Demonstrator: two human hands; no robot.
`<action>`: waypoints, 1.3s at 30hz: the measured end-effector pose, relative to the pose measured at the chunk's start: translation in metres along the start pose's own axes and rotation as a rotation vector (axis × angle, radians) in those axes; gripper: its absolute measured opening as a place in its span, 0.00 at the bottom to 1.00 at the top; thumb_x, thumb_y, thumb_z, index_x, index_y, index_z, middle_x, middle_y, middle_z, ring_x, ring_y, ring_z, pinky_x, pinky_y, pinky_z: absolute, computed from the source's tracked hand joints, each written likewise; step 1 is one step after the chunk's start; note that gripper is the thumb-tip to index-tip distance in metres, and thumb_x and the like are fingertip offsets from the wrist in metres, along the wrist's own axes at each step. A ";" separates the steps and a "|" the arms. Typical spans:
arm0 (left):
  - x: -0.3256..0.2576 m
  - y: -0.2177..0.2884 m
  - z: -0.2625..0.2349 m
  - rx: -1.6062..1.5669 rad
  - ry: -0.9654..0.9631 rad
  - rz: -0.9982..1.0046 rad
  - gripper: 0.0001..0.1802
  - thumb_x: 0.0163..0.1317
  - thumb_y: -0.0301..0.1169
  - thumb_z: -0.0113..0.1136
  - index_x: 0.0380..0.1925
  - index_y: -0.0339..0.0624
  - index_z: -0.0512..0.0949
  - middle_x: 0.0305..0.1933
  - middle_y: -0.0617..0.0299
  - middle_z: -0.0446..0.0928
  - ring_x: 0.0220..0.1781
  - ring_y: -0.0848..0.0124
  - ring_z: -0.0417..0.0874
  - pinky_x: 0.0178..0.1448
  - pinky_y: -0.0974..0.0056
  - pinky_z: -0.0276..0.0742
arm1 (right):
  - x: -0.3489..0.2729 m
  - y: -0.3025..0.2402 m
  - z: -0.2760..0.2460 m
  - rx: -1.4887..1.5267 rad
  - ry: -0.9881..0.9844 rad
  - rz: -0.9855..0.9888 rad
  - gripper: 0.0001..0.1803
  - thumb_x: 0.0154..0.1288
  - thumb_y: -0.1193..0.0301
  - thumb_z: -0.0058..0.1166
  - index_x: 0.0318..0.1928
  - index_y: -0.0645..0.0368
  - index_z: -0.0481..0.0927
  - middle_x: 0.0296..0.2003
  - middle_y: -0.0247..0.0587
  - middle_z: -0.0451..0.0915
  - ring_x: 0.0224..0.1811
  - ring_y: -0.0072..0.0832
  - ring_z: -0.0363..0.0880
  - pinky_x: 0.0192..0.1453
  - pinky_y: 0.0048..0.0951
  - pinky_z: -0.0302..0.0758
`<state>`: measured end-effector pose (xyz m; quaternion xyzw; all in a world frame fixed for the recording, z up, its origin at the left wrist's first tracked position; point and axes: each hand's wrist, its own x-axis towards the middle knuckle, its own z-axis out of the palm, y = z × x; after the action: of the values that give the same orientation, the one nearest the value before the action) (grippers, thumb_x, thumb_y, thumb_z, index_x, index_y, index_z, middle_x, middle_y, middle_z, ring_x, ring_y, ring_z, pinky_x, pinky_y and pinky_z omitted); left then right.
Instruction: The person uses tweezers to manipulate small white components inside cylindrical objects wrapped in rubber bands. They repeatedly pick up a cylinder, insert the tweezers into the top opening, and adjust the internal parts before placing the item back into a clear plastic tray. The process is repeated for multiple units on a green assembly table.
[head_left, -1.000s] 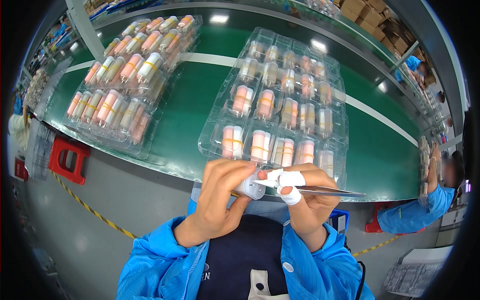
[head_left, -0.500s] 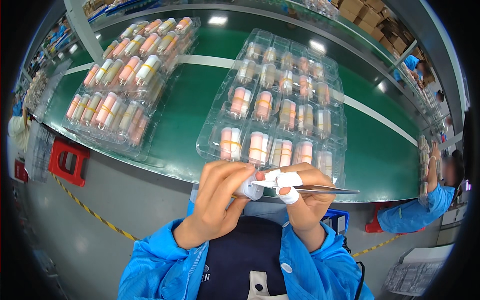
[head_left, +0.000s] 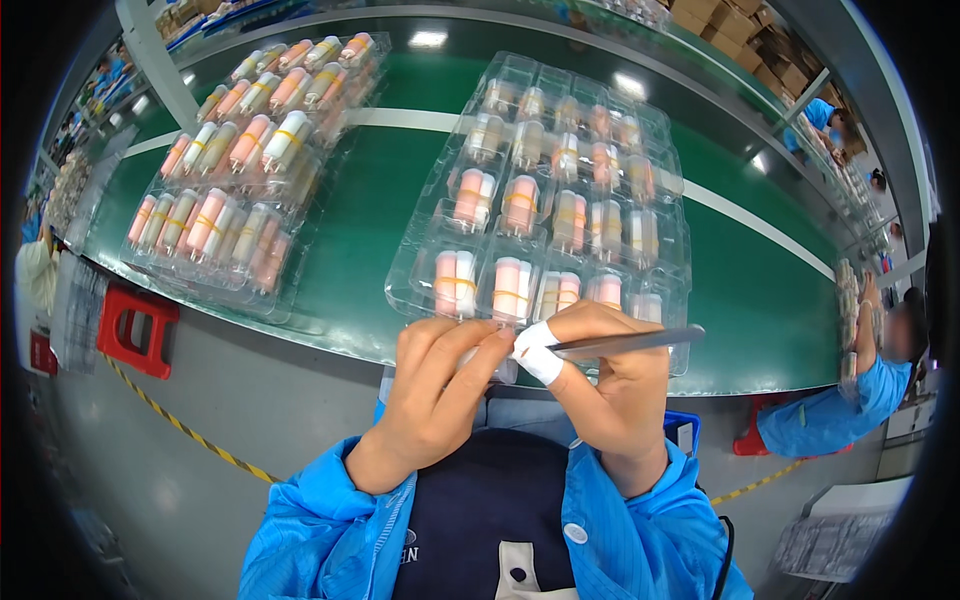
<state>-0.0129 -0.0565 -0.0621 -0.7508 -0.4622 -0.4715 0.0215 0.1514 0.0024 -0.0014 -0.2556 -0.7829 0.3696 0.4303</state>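
Note:
My left hand is closed around a translucent whitish cylinder, mostly hidden behind its fingers. Thin metal tweezers are gripped in my right hand, which has white tape on its fingers. Their broad end points right; the tips are hidden near the left fingertips. Both hands meet at the bench's front edge, just before a clear plastic tray. Pink, white and greyish cylinders stand in its compartments, among them a yellow-banded pink and white pair.
Stacked clear trays of similar cylinders stand left on the green bench. A red stool is at the lower left. On the right, a person in a blue sleeve sits along the bench. A blue bin lies below my right arm.
My right hand has rolled over and moved slightly up, bringing the tweezers' broad end higher. The cylinder's end, plainly visible before, is now mostly covered. My left hand has barely moved.

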 end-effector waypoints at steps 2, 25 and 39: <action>-0.001 -0.002 0.000 0.009 -0.013 0.004 0.28 0.39 0.16 0.59 0.48 0.32 0.75 0.45 0.51 0.75 0.43 0.57 0.74 0.47 0.57 0.69 | 0.001 0.002 -0.001 -0.012 -0.031 0.021 0.06 0.53 0.81 0.57 0.34 0.67 0.80 0.28 0.45 0.80 0.29 0.29 0.81 0.32 0.25 0.75; -0.016 0.000 0.004 -0.678 -0.021 -0.299 0.30 0.50 0.17 0.61 0.53 0.33 0.59 0.49 0.46 0.67 0.50 0.64 0.73 0.54 0.62 0.70 | -0.022 0.018 0.016 0.337 0.241 -0.003 0.12 0.51 0.80 0.63 0.39 0.69 0.81 0.33 0.49 0.82 0.33 0.29 0.81 0.36 0.25 0.76; -0.015 -0.002 0.003 -0.638 -0.017 -0.263 0.29 0.52 0.19 0.62 0.52 0.31 0.60 0.48 0.46 0.67 0.49 0.65 0.73 0.54 0.63 0.70 | -0.018 0.018 0.015 0.269 0.212 -0.062 0.11 0.52 0.81 0.61 0.38 0.69 0.80 0.33 0.51 0.82 0.33 0.30 0.81 0.35 0.25 0.76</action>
<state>-0.0138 -0.0636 -0.0754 -0.6575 -0.3844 -0.5847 -0.2793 0.1492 -0.0055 -0.0299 -0.2090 -0.6843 0.4284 0.5518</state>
